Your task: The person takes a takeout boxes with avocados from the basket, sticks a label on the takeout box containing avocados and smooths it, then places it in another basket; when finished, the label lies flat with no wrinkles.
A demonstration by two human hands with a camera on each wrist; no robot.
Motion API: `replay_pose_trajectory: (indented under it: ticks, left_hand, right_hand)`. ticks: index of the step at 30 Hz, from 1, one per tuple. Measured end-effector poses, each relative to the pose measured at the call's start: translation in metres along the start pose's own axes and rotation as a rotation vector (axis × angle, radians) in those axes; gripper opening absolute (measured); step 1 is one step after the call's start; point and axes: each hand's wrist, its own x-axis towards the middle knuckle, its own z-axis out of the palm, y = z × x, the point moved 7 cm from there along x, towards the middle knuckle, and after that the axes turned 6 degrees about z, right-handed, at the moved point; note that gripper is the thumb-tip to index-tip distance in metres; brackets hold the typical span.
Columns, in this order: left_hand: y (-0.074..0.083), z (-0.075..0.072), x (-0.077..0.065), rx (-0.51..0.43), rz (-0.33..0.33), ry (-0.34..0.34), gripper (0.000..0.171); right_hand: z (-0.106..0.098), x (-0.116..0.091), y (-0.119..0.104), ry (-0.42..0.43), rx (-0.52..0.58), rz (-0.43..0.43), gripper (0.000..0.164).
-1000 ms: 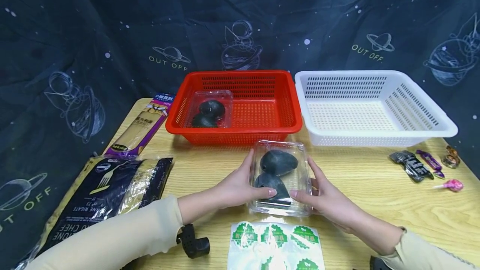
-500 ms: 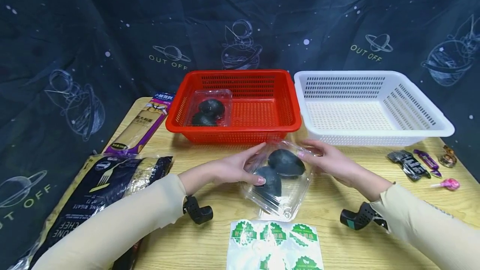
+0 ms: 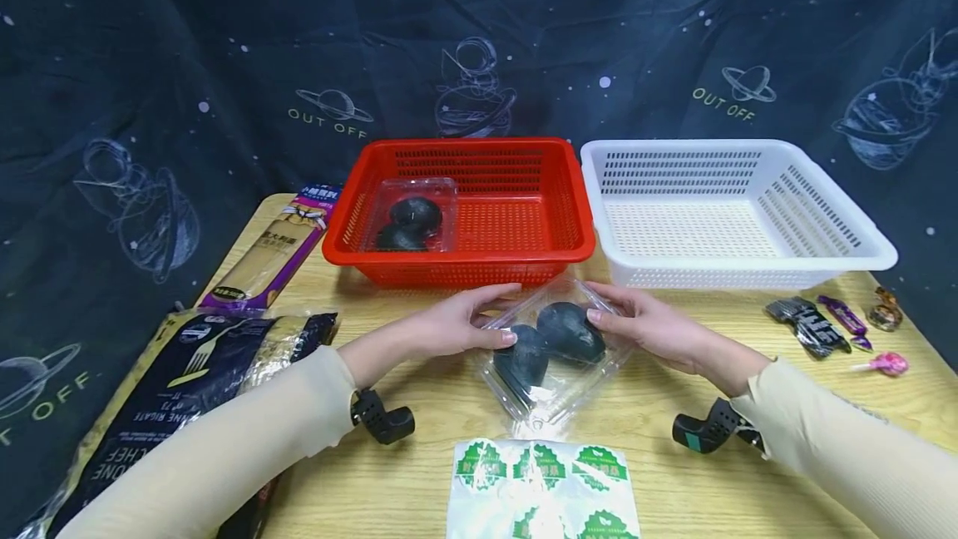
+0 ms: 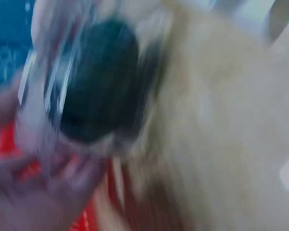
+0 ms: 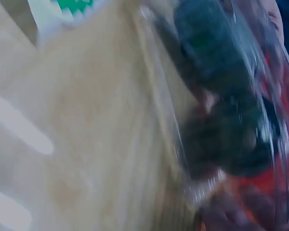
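In the head view, a clear plastic clamshell box [image 3: 552, 396] is turned cornerwise at the middle of the table. Inside are two dark green avocados, one at left [image 3: 520, 361] and one at right [image 3: 571, 331]. My left hand [image 3: 443, 326] grips the box's left side, thumb on top. On the opposite side my right hand [image 3: 655, 326] holds it the same way. Both wrist views are blurred; the left one shows an avocado [image 4: 103, 79] behind shiny plastic, and the right one shows the box's edge [image 5: 156, 91] tilted above the wooden tabletop.
A red basket [image 3: 460, 259] behind the box contains another clear box [image 3: 443, 190] of avocados. Beside it stands a white basket [image 3: 737, 264]. Green stickers [image 3: 540, 466] lie in front. Pasta packs [image 3: 187, 373] are at left, wrapped candies [image 3: 812, 329] and a lollipop [image 3: 891, 363] at right.
The box has turned from straight to cornerwise, and the avocados have shifted inside it. My hands have moved from its near part to its far sides, still holding it.
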Motion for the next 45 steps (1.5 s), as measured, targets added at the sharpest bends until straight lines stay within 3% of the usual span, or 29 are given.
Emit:
replay_pose_trajectory:
  ticks: [4, 8, 12, 17, 20, 24, 27, 31, 39, 45]
  left_hand:
    - [0.006, 0.005, -0.029, 0.160, -0.064, 0.166, 0.098]
    - [0.013, 0.023, -0.047, 0.273, -0.102, 0.210, 0.121]
    - [0.020, 0.036, -0.045, 0.326, -0.070, 0.191, 0.138]
    - [0.020, 0.033, -0.036, 0.396, -0.020, 0.164, 0.144]
    - [0.016, 0.026, -0.033, 0.408, 0.004, 0.132, 0.142]
    - [0.014, 0.018, -0.030, 0.412, 0.039, 0.073, 0.141]
    - [0.014, 0.014, -0.027, 0.427, 0.066, 0.034, 0.140]
    - [0.015, 0.013, -0.025, 0.457, 0.075, 0.005, 0.140]
    - [0.015, 0.012, -0.024, 0.532, 0.093, 0.002, 0.139]
    - [0.012, 0.011, -0.024, 0.529, 0.088, -0.004, 0.140]
  right_hand:
    - [0.004, -0.007, -0.001, 0.071, -0.010, -0.003, 0.068]
    - [0.006, -0.018, -0.001, 0.159, 0.023, 0.024, 0.068]
    - [0.014, -0.028, -0.001, 0.232, 0.060, 0.044, 0.067]
    - [0.026, -0.039, -0.001, 0.299, 0.005, 0.061, 0.073]
    - [0.025, -0.044, -0.002, 0.307, -0.118, 0.031, 0.082]
    - [0.020, -0.043, -0.007, 0.277, -0.371, -0.123, 0.100]
    - [0.020, -0.041, -0.012, 0.214, -0.557, -0.266, 0.117]
    - [0.021, -0.038, -0.015, 0.146, -0.698, -0.334, 0.128]
    - [0.019, -0.036, -0.018, 0.147, -0.767, -0.308, 0.129]
    - [0.021, -0.037, -0.018, 0.160, -0.774, -0.324, 0.129]
